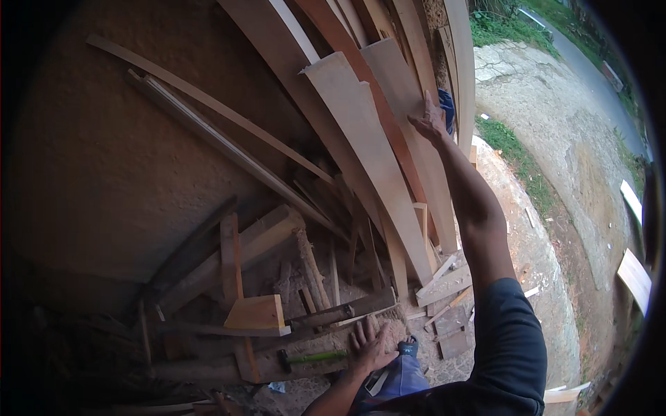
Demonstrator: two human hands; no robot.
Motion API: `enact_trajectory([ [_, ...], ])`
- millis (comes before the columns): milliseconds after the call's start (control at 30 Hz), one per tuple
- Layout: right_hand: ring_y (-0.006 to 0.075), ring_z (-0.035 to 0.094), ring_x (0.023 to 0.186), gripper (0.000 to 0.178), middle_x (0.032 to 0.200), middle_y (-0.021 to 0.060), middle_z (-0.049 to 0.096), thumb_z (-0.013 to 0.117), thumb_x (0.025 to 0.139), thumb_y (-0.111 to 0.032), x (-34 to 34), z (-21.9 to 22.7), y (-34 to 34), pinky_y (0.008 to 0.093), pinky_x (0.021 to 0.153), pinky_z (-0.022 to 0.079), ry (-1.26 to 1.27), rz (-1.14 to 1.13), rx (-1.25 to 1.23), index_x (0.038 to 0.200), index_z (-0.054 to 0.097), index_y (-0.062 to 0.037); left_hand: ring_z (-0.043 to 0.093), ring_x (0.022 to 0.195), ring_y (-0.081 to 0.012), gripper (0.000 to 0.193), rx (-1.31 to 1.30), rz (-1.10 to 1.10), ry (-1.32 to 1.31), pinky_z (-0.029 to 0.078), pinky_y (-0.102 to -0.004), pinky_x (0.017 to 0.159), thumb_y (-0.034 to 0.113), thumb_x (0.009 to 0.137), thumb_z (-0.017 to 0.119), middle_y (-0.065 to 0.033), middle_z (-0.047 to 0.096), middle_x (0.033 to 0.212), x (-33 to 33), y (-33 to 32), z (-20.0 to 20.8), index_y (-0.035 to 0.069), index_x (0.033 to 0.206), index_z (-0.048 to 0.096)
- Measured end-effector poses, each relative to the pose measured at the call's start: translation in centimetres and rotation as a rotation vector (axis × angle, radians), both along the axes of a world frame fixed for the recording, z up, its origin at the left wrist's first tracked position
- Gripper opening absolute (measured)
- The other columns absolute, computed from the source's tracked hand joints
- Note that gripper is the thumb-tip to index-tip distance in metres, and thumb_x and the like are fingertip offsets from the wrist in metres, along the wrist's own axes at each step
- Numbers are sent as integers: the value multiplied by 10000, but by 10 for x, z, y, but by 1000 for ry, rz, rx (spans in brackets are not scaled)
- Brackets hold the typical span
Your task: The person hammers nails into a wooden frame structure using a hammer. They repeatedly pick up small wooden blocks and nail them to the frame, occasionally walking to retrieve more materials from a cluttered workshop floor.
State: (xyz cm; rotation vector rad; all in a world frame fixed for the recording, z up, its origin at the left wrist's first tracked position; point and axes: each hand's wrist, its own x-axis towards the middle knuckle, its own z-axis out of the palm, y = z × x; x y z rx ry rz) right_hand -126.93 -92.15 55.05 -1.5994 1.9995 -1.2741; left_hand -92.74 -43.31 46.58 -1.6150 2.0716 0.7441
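Note:
My right arm stretches up and forward. My right hand [431, 123] is open, its fingers stretched out against the edge of a wide leaning plank [399, 87]. Low in the middle, my left hand [372, 349] lies open with fingers spread on a sawdust-covered timber beam [326, 343]. Just left of that hand, a tool with a green handle [316, 358] and a dark head rests on the beam. A pale board [354, 118] and a reddish board [374, 97] lean beside the plank under my right hand.
Two long thin strips [208, 107] lean against the brown wall [104, 173]. A wooden block [255, 312] and offcuts lie at the lower left. Short scraps [444, 284] litter the ground near my foot [408, 347]. Outside, a concrete strip [534, 90] borders grass [517, 156].

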Motion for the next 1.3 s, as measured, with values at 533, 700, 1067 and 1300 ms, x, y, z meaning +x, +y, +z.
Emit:
enact_trajectory([
  [533, 150, 645, 1007, 374, 1062, 29, 709, 754, 880, -217, -69, -82, 273, 319, 902, 497, -531, 374, 12, 1207, 628, -87, -44, 1483, -490, 1033, -18, 10, 78, 46, -631, 1172, 608, 718, 743, -214, -15, 1636, 0, 4, 5, 291, 1558, 232],
  [700, 283, 692, 986, 499, 1054, 145, 718, 770, 846, -279, -28, 14, 319, 397, 869, 528, 64, 373, 303, 1271, 583, -98, -70, 1477, -498, 1036, -29, 28, 122, 30, -637, 1165, 616, 718, 738, -232, -51, 1629, 9, 5, -8, 316, 1562, 216],
  [1067, 371, 672, 935, 629, 982, 234, 674, 572, 951, -533, 182, 251, 352, 448, 780, 493, -97, 934, -303, 1282, 514, -1, 504, 1241, -250, 617, -239, 421, 1654, 377, -384, 1068, 327, 929, 690, -184, 493, 1382, -47, -22, 117, -36, 1357, 434],
  [1300, 382, 500, 1308, 642, 1409, 247, 499, 471, 1026, -434, 308, 200, 387, 420, 1081, 401, -204, 1165, -126, 1523, 293, -67, 543, 1142, -203, 622, -556, 990, 1923, 454, -367, 977, 485, 970, 573, -118, 556, 1254, 48, 13, 136, 2, 1341, 447],
])
